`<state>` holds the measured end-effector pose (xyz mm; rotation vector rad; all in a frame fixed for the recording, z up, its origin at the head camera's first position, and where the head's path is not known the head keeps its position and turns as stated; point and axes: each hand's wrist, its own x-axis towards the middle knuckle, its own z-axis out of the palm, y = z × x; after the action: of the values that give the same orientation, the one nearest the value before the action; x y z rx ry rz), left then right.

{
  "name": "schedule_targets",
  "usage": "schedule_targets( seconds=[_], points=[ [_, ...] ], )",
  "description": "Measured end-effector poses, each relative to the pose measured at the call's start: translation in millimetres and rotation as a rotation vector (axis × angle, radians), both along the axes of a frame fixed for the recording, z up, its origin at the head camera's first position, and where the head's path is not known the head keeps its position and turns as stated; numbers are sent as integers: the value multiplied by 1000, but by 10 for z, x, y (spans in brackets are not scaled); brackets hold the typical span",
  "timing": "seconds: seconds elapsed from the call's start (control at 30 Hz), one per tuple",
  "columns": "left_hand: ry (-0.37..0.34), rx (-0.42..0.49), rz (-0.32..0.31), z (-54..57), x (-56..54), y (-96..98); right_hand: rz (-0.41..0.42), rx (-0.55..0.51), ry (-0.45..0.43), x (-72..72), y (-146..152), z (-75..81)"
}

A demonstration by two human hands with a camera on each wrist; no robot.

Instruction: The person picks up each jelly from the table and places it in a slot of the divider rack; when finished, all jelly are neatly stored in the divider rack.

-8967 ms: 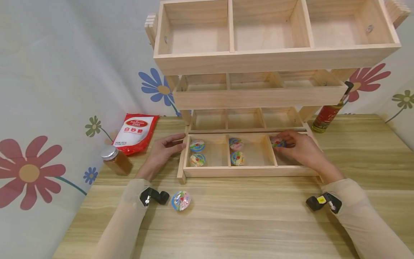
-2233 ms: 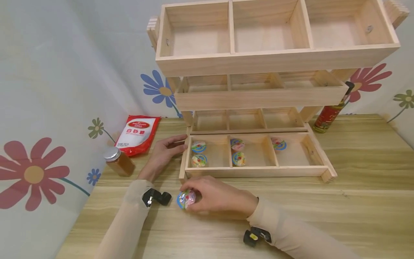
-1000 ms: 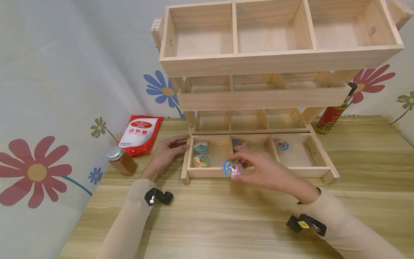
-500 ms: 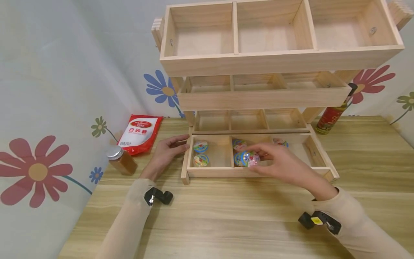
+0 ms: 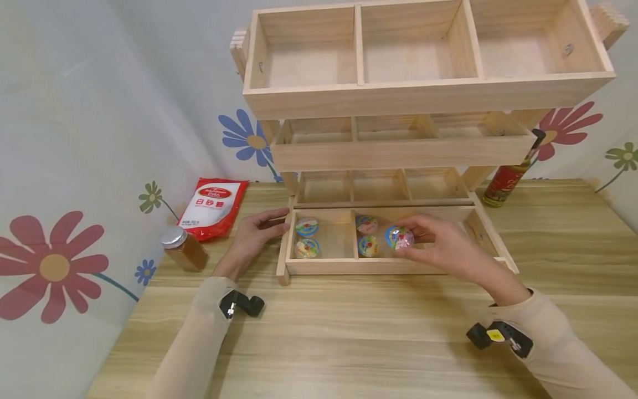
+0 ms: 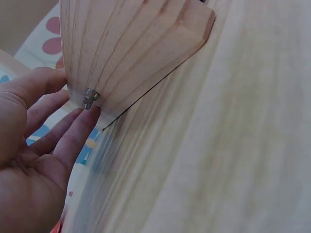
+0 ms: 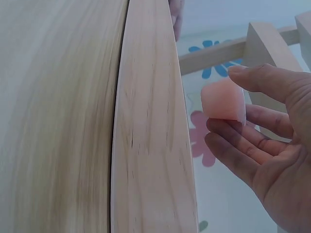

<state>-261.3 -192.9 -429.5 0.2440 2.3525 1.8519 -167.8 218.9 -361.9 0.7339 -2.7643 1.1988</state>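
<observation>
My right hand (image 5: 443, 246) pinches a small jelly cup (image 5: 400, 238) with a blue and pink printed lid, held over the middle compartment of the wooden rack's bottom tray (image 5: 319, 267). From the side, the right wrist view shows the cup's pink body (image 7: 223, 99) between thumb and fingers, above the tray's front board (image 7: 150, 126). Two more cups (image 5: 368, 246) sit along that compartment's left side, and another two (image 5: 307, 249) in the left compartment. My left hand (image 5: 253, 239) touches the rack's left side, its fingertips beside a metal bolt (image 6: 90, 97) in the wooden side board (image 6: 131, 43).
Upper tiers (image 5: 428, 97) of the rack overhang the bottom tray. Left of the rack lie a red and white bag of sugar (image 5: 213, 208) and a jar (image 5: 185, 250) with a silver lid. A red-labelled bottle (image 5: 505, 183) stands behind on the right.
My right hand has picked up the jelly cup from the table in front and carried it up and rightwards over the middle compartment. The left hand has stayed at the rack's side.
</observation>
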Motion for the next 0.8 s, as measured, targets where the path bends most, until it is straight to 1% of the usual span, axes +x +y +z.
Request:
schedule_targets(
  seconds=[0.2, 0.3, 0.53, 0.7, 0.8],
  points=[
    [-4, 2, -4, -1, -1, 7, -34, -14, 15, -22, 139, 3],
    [-6, 4, -3, 6, 6, 6, -42, -28, 1, -37, 213, 6],
    [-10, 9, -7, 0, 4, -5, -55, -7, -6, -92, 377, -15],
    [-8, -1, -10, -2, 2, -8, -108, 35, -62, -106, 485, -17],
    [-8, -1, -8, 1, 3, -4, -111, 49, -87, -108, 555, -23]
  ],
)
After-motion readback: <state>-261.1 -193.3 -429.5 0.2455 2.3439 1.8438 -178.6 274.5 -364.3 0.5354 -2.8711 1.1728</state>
